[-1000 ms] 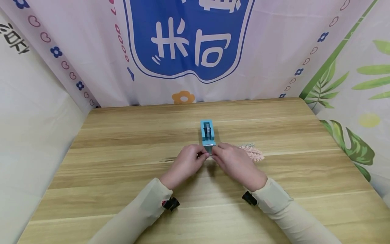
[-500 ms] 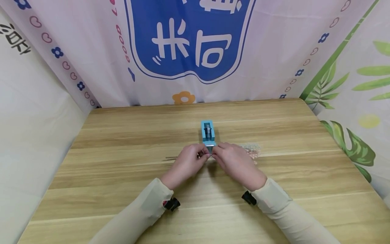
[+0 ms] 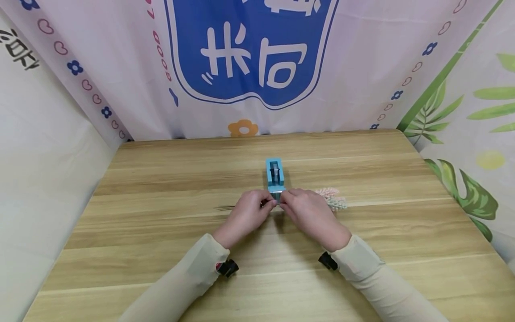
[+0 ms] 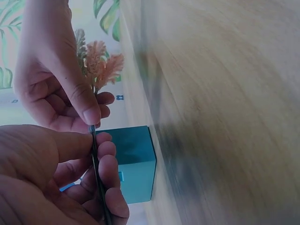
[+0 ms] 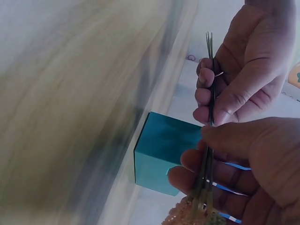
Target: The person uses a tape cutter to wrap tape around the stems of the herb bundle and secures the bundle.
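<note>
A bunch of artificial flowers, with pink heads (image 4: 101, 61) and a pale green head (image 4: 80, 42), is held level just above the table by both hands. My left hand (image 3: 246, 215) pinches the thin dark stems (image 4: 100, 185), whose ends stick out to its left. My right hand (image 3: 313, 219) pinches the same stems nearer the heads, its thumb and fingertips close to those of the left. A small shiny patch shows on the stems between the thumbs; whether it is tape I cannot tell. Right behind the fingertips stands a blue tape dispenser (image 3: 275, 172) with a clear roll in it.
The wooden table (image 3: 169, 179) extends on all sides of the hands. A printed curtain (image 3: 141, 98) hangs along its back edge, and leaf-patterned cloth (image 3: 474, 147) hangs at the right.
The flower bunch has turned about its stems: the pink and green heads have swapped places more than once. Both hands stay in nearly the same spot, and the dispenser has not moved.
</note>
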The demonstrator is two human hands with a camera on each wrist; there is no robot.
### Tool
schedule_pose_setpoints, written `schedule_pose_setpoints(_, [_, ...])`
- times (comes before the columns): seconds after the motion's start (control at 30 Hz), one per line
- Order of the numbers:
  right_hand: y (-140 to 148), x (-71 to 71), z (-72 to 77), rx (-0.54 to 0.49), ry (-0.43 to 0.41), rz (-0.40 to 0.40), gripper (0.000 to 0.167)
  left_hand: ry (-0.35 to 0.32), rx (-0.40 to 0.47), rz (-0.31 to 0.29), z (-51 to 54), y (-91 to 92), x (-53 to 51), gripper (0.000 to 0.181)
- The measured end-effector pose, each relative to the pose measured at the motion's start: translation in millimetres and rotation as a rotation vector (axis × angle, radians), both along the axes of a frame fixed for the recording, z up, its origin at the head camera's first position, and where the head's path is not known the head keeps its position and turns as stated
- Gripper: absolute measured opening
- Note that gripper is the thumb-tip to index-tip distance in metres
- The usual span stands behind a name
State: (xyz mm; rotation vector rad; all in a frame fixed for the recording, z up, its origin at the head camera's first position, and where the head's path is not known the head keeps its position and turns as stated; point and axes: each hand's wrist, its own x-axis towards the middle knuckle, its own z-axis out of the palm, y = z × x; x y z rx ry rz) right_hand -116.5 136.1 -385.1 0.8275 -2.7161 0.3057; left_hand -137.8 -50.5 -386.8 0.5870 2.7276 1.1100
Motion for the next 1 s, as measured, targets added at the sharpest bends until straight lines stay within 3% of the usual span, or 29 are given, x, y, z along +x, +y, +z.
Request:
schedule_pose_setpoints(0.47, [-1.4, -0.9, 1.2, 0.037, 0.037, -0.002, 0.008, 0.001, 0.004, 0.015, 0.7, 1.8, -1.6, 0.014])
schedule_pose_setpoints(0.73, [-1.1, -3.0, 1.3, 0.018, 0.008, -0.013, 0.006, -0.03, 0.019, 0.021, 0.6, 0.8, -2.0, 0.019])
schedule_pose_setpoints(1.0, [-1.6, -3.9, 0.5, 0.013, 0.023, -0.012, 0.007, -0.002, -0.006, 0.016, 1.6, 1.3, -2.9, 0.022])
